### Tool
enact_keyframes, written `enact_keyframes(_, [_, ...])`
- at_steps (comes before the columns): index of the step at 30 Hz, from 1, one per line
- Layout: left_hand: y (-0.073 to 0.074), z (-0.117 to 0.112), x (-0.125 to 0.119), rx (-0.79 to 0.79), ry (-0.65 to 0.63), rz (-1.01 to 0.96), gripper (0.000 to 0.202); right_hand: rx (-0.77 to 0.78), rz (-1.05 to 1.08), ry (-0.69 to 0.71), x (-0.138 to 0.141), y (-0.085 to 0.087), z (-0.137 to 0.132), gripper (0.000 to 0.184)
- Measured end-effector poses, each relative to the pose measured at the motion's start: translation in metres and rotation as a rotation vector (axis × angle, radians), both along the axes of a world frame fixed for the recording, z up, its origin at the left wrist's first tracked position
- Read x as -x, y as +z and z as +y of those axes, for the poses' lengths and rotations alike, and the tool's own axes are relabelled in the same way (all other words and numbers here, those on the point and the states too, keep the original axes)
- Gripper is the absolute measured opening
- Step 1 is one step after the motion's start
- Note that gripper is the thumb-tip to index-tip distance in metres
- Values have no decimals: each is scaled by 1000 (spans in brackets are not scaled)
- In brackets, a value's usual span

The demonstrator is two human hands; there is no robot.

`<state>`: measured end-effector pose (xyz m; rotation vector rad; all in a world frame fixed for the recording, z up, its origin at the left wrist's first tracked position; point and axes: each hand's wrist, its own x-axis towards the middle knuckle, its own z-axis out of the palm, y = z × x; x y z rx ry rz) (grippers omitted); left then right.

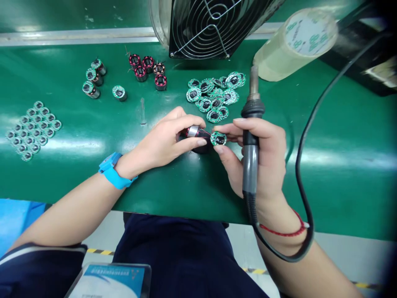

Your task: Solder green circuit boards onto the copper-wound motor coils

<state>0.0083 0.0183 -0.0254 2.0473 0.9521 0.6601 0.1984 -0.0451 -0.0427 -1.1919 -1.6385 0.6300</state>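
Note:
My left hand is closed round a small motor stator with a silver metal body and dark ends, held above the green mat. Between the thumb and fingertips of my right hand is a round green circuit board with a black centre, right beside the stator's end. The same hand also carries a soldering iron, its tip pointing away from me toward the back of the bench. Thin reddish wires show between stator and board. My fingers hide part of the stator.
Loose round boards lie heaped beyond my hands. Red-wound stators and board-topped stators stand at the back left; a board panel lies far left. A fan, a tape roll and the iron's cable are nearby.

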Motion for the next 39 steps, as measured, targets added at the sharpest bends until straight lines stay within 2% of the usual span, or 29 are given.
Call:
enact_keyframes(2, [4, -3, -1, 178, 32, -61, 25, -85, -57, -1, -1, 1, 1, 51])
enact_keyframes(5, [10, -7, -2, 624, 79, -238, 31, -176, -154, 54, -2, 4, 1, 55])
enact_keyframes(8, [16, -11, -4, 925, 129, -378, 28, -177, -177, 134, -2, 6, 1, 56])
enact_keyframes(13, [22, -17, -8, 1075, 183, -399, 21, -205, -204, 141, 5, 8, 0, 54])
enact_keyframes(17, [22, -24, -12, 1098, 153, -461, 24, -213, -350, 80, 10, 9, 2, 44])
enact_keyframes(20, [20, -26, -13, 1012, 101, -453, 18, -216, -441, 77, 10, 10, 4, 41])
enact_keyframes(22, [19, -24, -11, 925, 123, -379, 12, -231, -450, 110, 9, 10, 4, 45])
enact_keyframes(24, [19, -17, -5, 768, 214, -271, 16, -244, -415, 141, 8, 9, 3, 52])
enact_keyframes(28, [19, 6, 24, 266, 421, 105, 19, -236, -296, 132, 3, 5, 2, 62])
enact_keyframes(32, [20, 21, 50, 36, 538, 438, 9, -239, -251, 108, -1, 2, 1, 68])
enact_keyframes(36, [20, 23, 54, -229, 684, 469, 23, -231, -233, 100, -2, 4, 0, 68])
enact_keyframes(39, [14, 26, 45, -330, 598, 442, 30, -229, -212, 94, -2, 4, -1, 68])
